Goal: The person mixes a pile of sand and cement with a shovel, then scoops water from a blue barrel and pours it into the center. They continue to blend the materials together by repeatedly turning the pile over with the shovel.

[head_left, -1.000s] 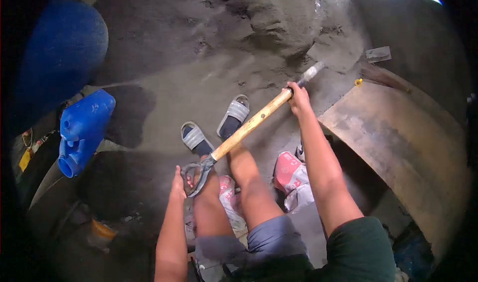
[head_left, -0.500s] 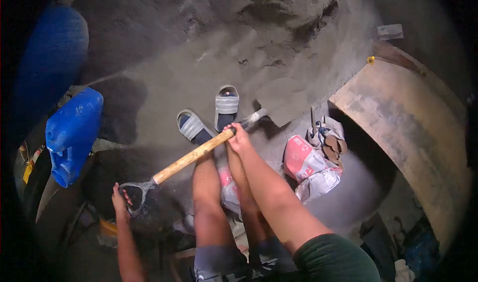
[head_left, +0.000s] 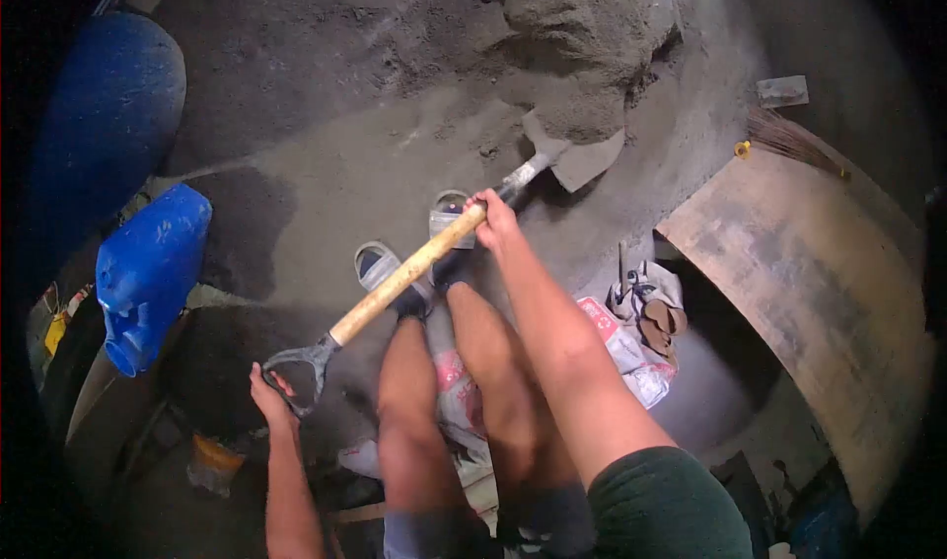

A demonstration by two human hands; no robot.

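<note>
Shovel (head_left: 406, 277) now at heap (head_left: 582, 31), sack print (head_left: 600, 319) illegible

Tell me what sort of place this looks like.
Likely a building site or work yard, though I can't say which. What points that way is the heap of grey, sand-like material, the long shovel reaching to it, and the printed sack on the ground.

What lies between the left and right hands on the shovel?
Part of its forked grip and the wooden shaft, as the head view shows.
</note>
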